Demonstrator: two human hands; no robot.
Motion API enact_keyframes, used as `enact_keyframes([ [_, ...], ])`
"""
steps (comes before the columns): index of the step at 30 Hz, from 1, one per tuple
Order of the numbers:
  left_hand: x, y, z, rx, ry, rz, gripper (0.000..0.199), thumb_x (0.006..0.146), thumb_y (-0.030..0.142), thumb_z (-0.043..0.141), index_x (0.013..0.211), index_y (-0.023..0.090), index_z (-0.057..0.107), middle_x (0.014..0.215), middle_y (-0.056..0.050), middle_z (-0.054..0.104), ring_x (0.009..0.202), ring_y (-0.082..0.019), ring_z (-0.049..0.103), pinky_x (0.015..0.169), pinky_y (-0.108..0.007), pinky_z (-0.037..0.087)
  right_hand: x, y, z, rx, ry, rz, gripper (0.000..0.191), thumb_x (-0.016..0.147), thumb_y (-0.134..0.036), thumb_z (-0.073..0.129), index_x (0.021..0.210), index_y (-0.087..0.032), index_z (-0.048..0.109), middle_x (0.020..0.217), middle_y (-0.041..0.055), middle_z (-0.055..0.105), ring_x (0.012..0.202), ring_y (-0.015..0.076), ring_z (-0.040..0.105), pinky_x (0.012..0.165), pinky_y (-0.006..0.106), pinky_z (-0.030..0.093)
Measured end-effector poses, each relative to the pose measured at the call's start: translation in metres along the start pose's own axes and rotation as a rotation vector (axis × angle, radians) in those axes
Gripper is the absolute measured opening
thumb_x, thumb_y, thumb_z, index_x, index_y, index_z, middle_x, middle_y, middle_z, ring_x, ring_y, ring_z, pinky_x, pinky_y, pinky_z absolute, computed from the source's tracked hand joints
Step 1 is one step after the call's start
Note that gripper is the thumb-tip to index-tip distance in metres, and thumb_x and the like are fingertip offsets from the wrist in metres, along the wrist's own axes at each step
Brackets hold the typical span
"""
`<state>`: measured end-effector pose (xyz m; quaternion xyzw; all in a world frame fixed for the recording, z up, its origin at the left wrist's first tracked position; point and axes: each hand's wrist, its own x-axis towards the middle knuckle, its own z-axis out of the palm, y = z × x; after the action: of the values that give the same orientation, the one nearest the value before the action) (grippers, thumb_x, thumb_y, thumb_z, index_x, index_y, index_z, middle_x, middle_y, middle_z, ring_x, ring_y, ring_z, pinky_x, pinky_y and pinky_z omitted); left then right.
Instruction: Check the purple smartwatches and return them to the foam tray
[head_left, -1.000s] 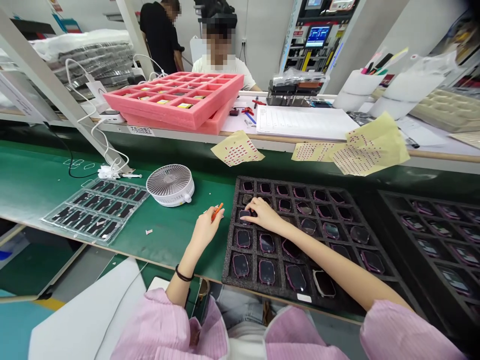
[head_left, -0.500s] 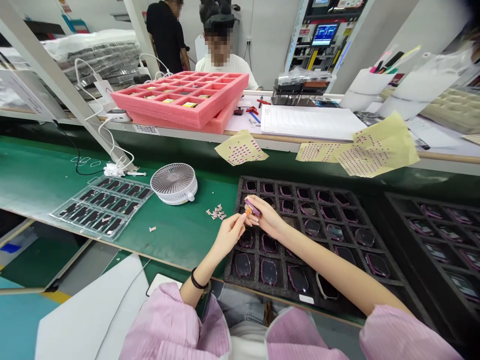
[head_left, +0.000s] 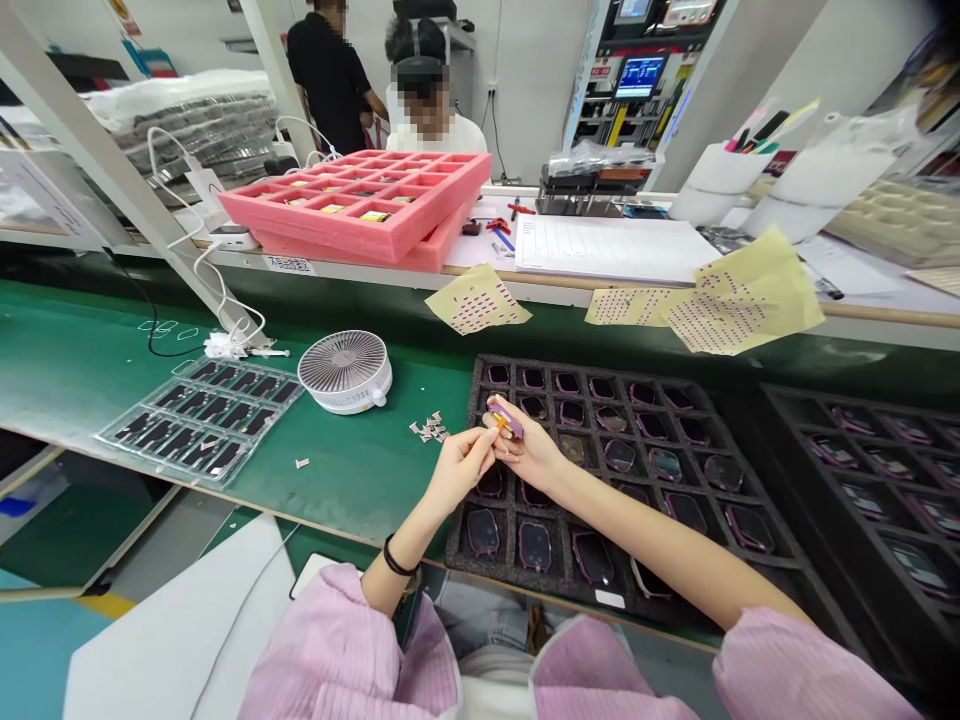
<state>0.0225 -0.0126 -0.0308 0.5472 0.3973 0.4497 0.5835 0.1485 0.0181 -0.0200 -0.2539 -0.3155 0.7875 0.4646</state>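
Purple-framed device point(head_left: 514, 417) sits in the grip of the right hand point(head_left: 536, 452), above the foam tray point(head_left: 511, 535) where that hand was reaching a second ago; the left hand point(head_left: 459, 468) has brought its pinched orange stick point(head_left: 501, 424) to it, so both hands now meet at one piece.

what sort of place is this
Most likely an electronics assembly workshop: a black foam tray holds rows of watch-like devices, a pink foam tray with small parts sits up on a shelf, and a lit screen shows in the background.
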Motion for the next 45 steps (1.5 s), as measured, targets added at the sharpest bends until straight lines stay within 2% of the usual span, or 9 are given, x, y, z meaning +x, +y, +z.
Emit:
enact_keyframes([
  [8, -0.004, -0.004, 0.004, -0.044, 0.077, 0.029, 0.051, 0.081, 0.064, 0.054, 0.064, 0.016, 0.053, 0.04, 0.009, 0.033, 0.033, -0.002, 0.022, 0.034, -0.019, 0.017, 0.001, 0.002, -0.001, -0.008, 0.006, -0.023, 0.038, 0.071, -0.042, 0.076, 0.071, -0.022, 0.044, 0.045, -0.0114, 0.038, 0.032, 0.0023, 0.017, 0.029, 0.015, 0.011],
  [13, 0.001, 0.001, 0.001, -0.052, 0.122, -0.013, 0.05, 0.078, 0.066, 0.057, 0.068, 0.017, 0.053, 0.041, 0.011, 0.031, 0.034, -0.003, 0.021, 0.036, -0.019, 0.017, -0.001, 0.006, -0.001, -0.116, 0.072, -0.114, 0.021, 0.077, -0.037, 0.067, 0.081, -0.023, 0.052, 0.05, -0.0106, 0.04, 0.035, 0.0043, 0.021, 0.033, 0.017, 0.021],
  [18, 0.004, 0.006, -0.005, -0.03, 0.146, -0.067, 0.044, 0.075, 0.058, 0.063, 0.066, 0.019, 0.043, 0.048, 0.011, 0.029, 0.037, -0.003, 0.02, 0.037, -0.019, 0.016, 0.006, 0.006, -0.013, -0.495, 0.186, -0.258, 0.017, 0.08, -0.037, 0.058, 0.09, -0.024, 0.054, 0.074, -0.0034, 0.055, 0.057, 0.0106, 0.049, 0.05, 0.022, 0.039],
  [21, 0.002, 0.005, -0.024, 0.026, 0.194, -0.098, 0.04, 0.08, 0.053, 0.058, 0.066, 0.02, 0.04, 0.05, 0.01, 0.029, 0.038, -0.004, 0.02, 0.038, -0.019, 0.016, 0.015, -0.001, -0.033, -0.745, 0.255, -0.386, 0.018, 0.086, -0.042, 0.049, 0.093, -0.025, 0.051, 0.078, -0.0018, 0.055, 0.065, 0.0141, 0.052, 0.059, 0.026, 0.043],
  [26, 0.003, -0.004, -0.057, 0.518, 0.26, -0.015, 0.033, 0.083, 0.044, 0.054, 0.065, 0.017, 0.054, 0.061, 0.002, 0.054, 0.054, -0.01, 0.043, 0.051, -0.021, 0.03, 0.021, 0.006, -0.056, -1.106, 0.206, -0.397, 0.014, 0.086, -0.036, 0.054, 0.092, -0.024, 0.054, 0.078, 0.0001, 0.059, 0.073, 0.0184, 0.055, 0.073, 0.034, 0.043],
  [31, 0.004, -0.016, -0.068, 0.814, 0.273, -0.07, 0.03, 0.087, 0.04, 0.051, 0.068, 0.018, 0.056, 0.063, -0.001, 0.06, 0.058, -0.015, 0.053, 0.057, -0.024, 0.033, 0.013, 0.01, -0.058, -1.375, 0.135, -0.42, 0.016, 0.085, -0.037, 0.059, 0.092, -0.023, 0.06, 0.094, 0.0067, 0.064, 0.092, 0.0258, 0.056, 0.088, 0.043, 0.038],
  [35, 0.005, -0.021, -0.073, 0.867, 0.29, -0.119, 0.023, 0.092, 0.036, 0.045, 0.082, 0.019, 0.057, 0.063, -0.002, 0.061, 0.056, -0.018, 0.056, 0.056, -0.024, 0.034, -0.003, -0.015, -0.075, -1.765, 0.273, -0.488, 0.025, 0.092, -0.044, 0.051, 0.091, -0.021, 0.061, 0.095, 0.0115, 0.062, 0.096, 0.0299, 0.054, 0.085, 0.044, 0.038],
  [39, 0.007, -0.019, -0.068, 0.805, 0.246, -0.077, 0.022, 0.093, 0.028, 0.039, 0.094, 0.019, 0.059, 0.068, -0.002, 0.061, 0.06, -0.017, 0.057, 0.058, -0.023, 0.036, -0.014, -0.027, -0.099, -1.954, 0.298, -0.362, 0.034, 0.091, -0.05, 0.05, 0.084, -0.02, 0.064, 0.087, 0.0119, 0.061, 0.09, 0.0307, 0.054, 0.079, 0.043, 0.04],
  [45, 0.005, -0.011, -0.039, 0.698, 0.13, -0.01, 0.028, 0.092, 0.034, 0.043, 0.103, 0.023, 0.065, 0.064, 0.001, 0.059, 0.057, -0.016, 0.052, 0.057, -0.024, 0.035, -0.008, -0.02, -0.102, -1.798, 0.11, -0.262, 0.026, 0.085, -0.046, 0.063, 0.088, -0.019, 0.067, 0.091, 0.0084, 0.057, 0.093, 0.0259, 0.054, 0.086, 0.04, 0.044],
])
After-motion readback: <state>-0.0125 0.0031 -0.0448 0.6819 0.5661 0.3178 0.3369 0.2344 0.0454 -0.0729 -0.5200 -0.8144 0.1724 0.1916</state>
